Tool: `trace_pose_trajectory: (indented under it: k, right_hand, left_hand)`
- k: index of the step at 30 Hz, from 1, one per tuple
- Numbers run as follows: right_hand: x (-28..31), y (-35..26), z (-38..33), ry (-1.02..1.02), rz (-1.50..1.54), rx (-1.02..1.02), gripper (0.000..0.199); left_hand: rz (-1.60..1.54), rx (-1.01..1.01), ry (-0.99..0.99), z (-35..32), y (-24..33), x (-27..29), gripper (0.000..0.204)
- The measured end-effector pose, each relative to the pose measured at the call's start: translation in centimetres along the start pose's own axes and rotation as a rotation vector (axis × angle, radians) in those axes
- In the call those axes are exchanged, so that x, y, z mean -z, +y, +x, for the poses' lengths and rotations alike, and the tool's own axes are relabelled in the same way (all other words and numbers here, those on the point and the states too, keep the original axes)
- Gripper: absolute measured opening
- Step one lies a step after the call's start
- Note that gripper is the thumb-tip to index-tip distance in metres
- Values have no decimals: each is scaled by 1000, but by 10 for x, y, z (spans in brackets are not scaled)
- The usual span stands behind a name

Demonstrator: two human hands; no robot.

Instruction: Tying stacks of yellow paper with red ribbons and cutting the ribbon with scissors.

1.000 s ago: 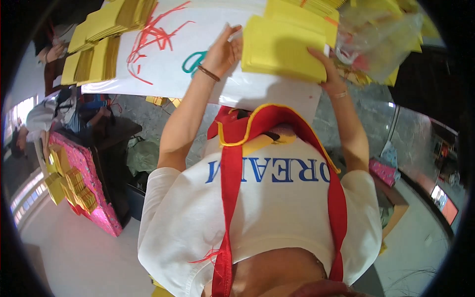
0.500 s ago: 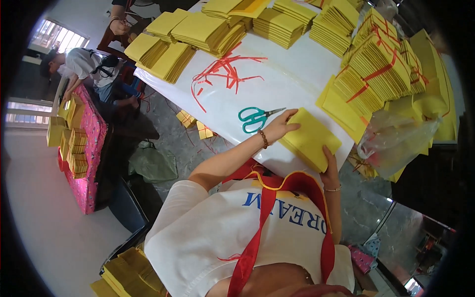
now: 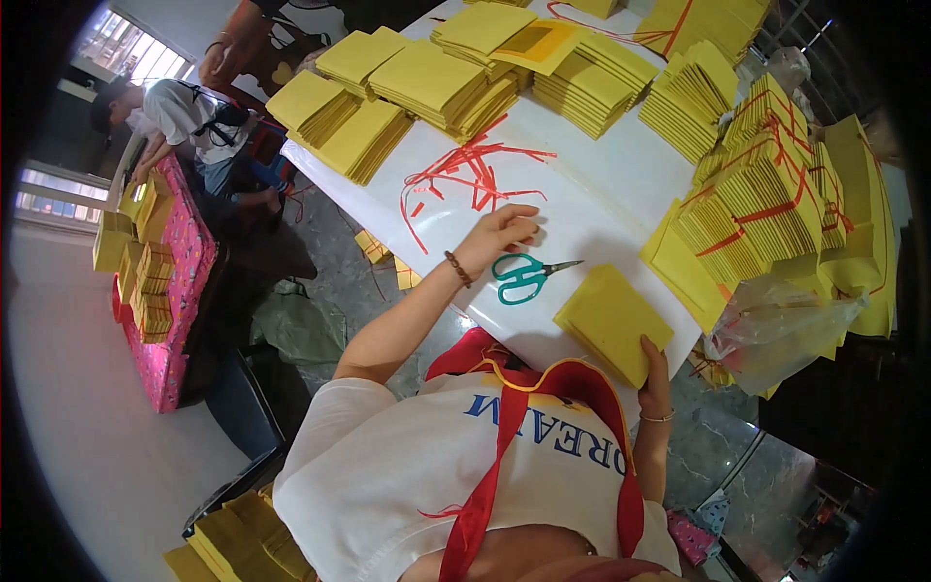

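My left hand [image 3: 501, 231] reaches over the table with its fingers apart and nothing in them. Beneath and beside it lie loose red strips [image 3: 482, 179], and scissors with teal handles [image 3: 521, 281] rest just below the hand, blades closed. At the table's near edge is a stack of yellow paper [image 3: 616, 320], lying flat. My right hand [image 3: 656, 378] grips its right side, the thumb at the top edge and the other fingers mostly hidden.
Stacks of yellow paper [image 3: 427, 82] line the table's far side. Bundles tied with red strips [image 3: 752, 199] and a clear plastic bag [image 3: 781, 325] crowd the right. At left, a person [image 3: 189, 121] bends by a pink-covered table [image 3: 184, 262]; another person's hand [image 3: 213, 63] shows at upper left.
My left hand has let go of the yellow stack and moved left and away, toward the red strips. My right hand still holds the stack. The whole view has shifted slightly.
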State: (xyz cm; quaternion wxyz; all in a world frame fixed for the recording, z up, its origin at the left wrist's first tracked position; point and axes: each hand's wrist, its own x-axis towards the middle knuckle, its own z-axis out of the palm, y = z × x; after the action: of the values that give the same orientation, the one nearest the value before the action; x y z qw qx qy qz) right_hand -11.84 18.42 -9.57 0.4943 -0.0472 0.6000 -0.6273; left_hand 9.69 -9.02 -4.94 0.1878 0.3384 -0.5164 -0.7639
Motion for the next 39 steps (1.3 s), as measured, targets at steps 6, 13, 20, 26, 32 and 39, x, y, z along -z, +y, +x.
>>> trace_pose_trajectory:
  k: [6, 13, 20, 26, 32, 39]
  right_hand:
    - [16, -10, -5, -74, -41, -90, 57]
    - [28, -59, -21, 221, -223, -81, 65]
    - [2, -117, -21, 284, -313, 188, 52]
    - [-48, -117, -2, 105, -388, 210, 48]
    - [-59, -103, -2, 54, -315, 205, 41]
    - [-53, -78, -6, 51, -183, 188, 41]
  left_hand:
    - [22, -54, 93, 7, 20, 46, 36]
    - [6, -122, 207, 15, 45, 81, 32]
    - [-307, -122, 554, 55, 43, 123, 66]
    - [-514, -207, 530, 131, 55, 171, 86]
    - [-540, -63, 644, 155, 57, 168, 51]
    - [-601, -209, 618, 170, 52, 185, 44]
